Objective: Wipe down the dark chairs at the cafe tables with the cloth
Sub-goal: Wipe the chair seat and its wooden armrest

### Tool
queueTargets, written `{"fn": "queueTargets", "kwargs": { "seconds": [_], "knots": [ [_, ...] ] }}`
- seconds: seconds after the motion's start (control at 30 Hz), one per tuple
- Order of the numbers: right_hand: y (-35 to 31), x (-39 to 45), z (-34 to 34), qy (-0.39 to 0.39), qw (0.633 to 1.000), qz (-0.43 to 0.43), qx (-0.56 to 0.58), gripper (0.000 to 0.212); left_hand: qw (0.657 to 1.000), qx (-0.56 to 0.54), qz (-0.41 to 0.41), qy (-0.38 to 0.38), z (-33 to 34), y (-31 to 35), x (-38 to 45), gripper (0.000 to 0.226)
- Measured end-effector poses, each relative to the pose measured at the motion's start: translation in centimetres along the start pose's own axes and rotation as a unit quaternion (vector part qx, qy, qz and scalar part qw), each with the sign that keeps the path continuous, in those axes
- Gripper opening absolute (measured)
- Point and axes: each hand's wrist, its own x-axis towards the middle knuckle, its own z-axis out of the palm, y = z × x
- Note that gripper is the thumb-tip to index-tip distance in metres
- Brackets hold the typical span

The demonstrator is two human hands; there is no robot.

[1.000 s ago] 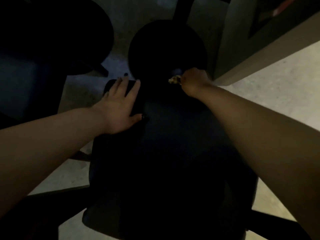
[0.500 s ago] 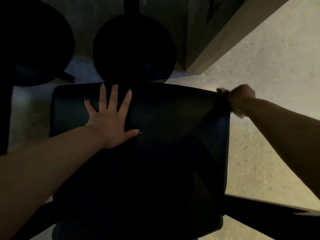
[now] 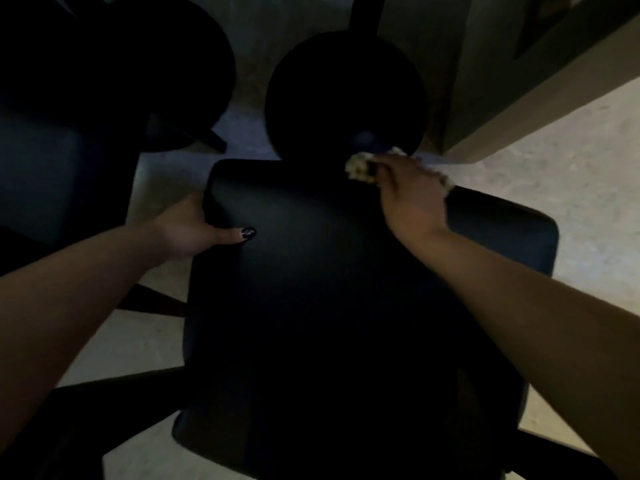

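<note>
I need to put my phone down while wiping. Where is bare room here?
The chair seat is bare between the left hand gripping its edge and the right hand holding the cloth. The round table base beyond crowds the floor.

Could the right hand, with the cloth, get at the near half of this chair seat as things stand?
Probably yes. The right hand grips the cloth at the far edge of the chair seat, and the dark surface toward the person looks bare. The left hand only holds the seat's left edge.
</note>
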Motion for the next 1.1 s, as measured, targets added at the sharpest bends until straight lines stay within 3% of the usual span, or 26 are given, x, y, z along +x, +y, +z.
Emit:
{"fn": "queueTargets", "kwargs": {
  "seconds": [0.07, 0.13, 0.27, 0.4, 0.53, 0.63, 0.7, 0.77, 0.8, 0.87, 0.97, 1.03, 1.1],
  "knots": [
    [-4.6, 0.9, 2.5, -0.033, 0.996, -0.082, 0.017, 0.029, 0.999, -0.017, -0.024, -0.031, -1.1, -0.2, 0.3, 0.072],
    [-8.5, 1.8, 4.9, -0.086, 0.986, -0.14, 0.003, 0.031, 0.997, -0.008, -0.042, -0.064, -2.1, -0.6, 0.4, 0.069],
    [-14.9, 2.0, 8.5, -0.151, 0.972, -0.18, -0.01, 0.032, 0.985, 0.047, -0.091, -0.137, -2.4, -1.5, 0.1, 0.106],
    [-16.2, 3.2, 9.4, -0.163, 0.973, -0.16, -0.042, 0.047, 0.984, 0.047, -0.088, -0.146, -2.6, -2.0, 0.5, 0.11],
    [-15.7, 3.8, 9.3, -0.123, 0.986, -0.068, -0.084, 0.036, 0.979, 0.061, -0.103, -0.163, -3.1, -2.2, 0.9, 0.117],
    [-16.2, 1.0, 9.8, -0.095, 0.98, -0.109, -0.138, 0.043, 0.977, 0.1, -0.097, -0.162, -3.3, -2.2, 1.0, 0.134],
    [-16.0, -0.9, 10.0, -0.121, 0.956, -0.22, -0.151, 0.052, 0.978, 0.117, -0.088, -0.149, -3.2, -2.2, 1.1, 0.118],
    [-15.1, -1.4, 9.6, -0.176, 0.908, -0.345, -0.162, 0.057, 0.978, 0.127, -0.084, -0.146, -3.2, -2.2, 1.1, 0.092],
    [-14.5, -0.8, 9.2, -0.191, 0.895, -0.371, -0.159, 0.057, 0.977, 0.125, -0.087, -0.151, -3.2, -2.2, 1.0, 0.089],
    [-14.0, 1.1, 8.7, -0.183, 0.916, -0.329, -0.138, 0.054, 0.974, 0.109, -0.111, -0.163, -3.5, -2.3, 1.0, 0.09],
    [-14.0, 2.6, 8.6, -0.13, 0.972, -0.18, -0.08, 0.051, 0.972, 0.02, -0.138, -0.19, -3.5, -2.3, 0.8, 0.071],
    [-14.4, 1.1, 8.9, -0.126, 0.968, -0.205, -0.073, 0.051, 0.971, -0.055, -0.13, -0.193, -3.5, -2.4, 0.5, 0.066],
    [-14.4, -2.0, 9.1, -0.163, 0.937, -0.305, -0.055, 0.049, 0.973, -0.11, -0.111, -0.169, -3.6, -2.4, 0.2, 0.07]
  ]
}}
